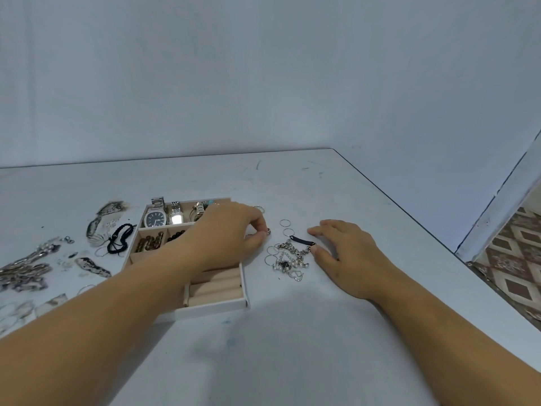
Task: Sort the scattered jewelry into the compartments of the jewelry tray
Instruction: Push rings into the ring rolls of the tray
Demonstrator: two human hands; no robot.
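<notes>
A white jewelry tray [215,306] with beige compartments sits left of centre. Watches [158,216] lie in its far row, brown and black bead bracelets [150,241] in the middle row, and ring rolls [216,288] fill the near right section. My left hand [231,232] reaches across the tray and pinches a small ring [268,230] just beyond its right side. My right hand [344,253] rests flat on the table with straight fingers, touching a tangle of chains and thin hoops [288,256] that includes a black bar piece [303,241].
More jewelry is scattered left of the tray: a black cord bracelet [118,238], silver chains [26,271], glittery hair clips [105,218] and loose hoops. A silver ring [259,208] lies beyond my left hand. The table's right edge [424,227] drops to a patterned floor.
</notes>
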